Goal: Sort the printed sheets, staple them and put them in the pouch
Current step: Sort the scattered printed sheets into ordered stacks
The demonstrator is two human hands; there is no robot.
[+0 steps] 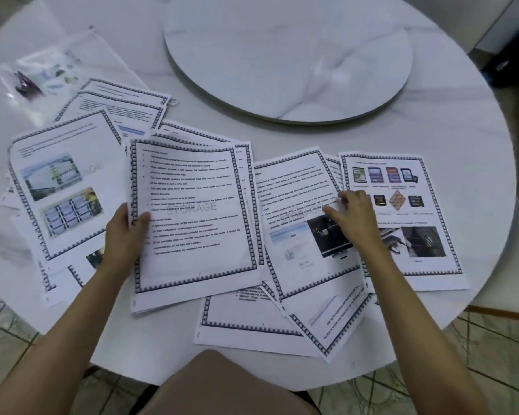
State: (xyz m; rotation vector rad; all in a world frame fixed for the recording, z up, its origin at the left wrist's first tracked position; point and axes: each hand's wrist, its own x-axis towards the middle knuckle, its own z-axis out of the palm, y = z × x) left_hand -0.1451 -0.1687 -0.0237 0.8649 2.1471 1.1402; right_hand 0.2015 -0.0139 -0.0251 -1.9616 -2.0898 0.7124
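Several printed sheets with dark patterned borders lie spread over the near half of the round white table (372, 124). My left hand (123, 235) grips the left edge of a small stack topped by a text sheet (192, 211) marked STORAGE. My right hand (352, 215) rests with fingertips on the right edge of a sheet with text and photos (300, 205). To its right lies a sheet showing memory cards (402, 223). A picture sheet (63, 190) lies at the left. A clear plastic pouch (51, 73) lies at the far left of the table. No stapler can be made out.
A round turntable (288, 55) sits in the table's middle, beyond the papers. More sheets (252, 322) overlap near the front edge, one upside down. A small white ring (174, 101) lies by the far sheets. Tiled floor (492, 354) shows below the table's edge.
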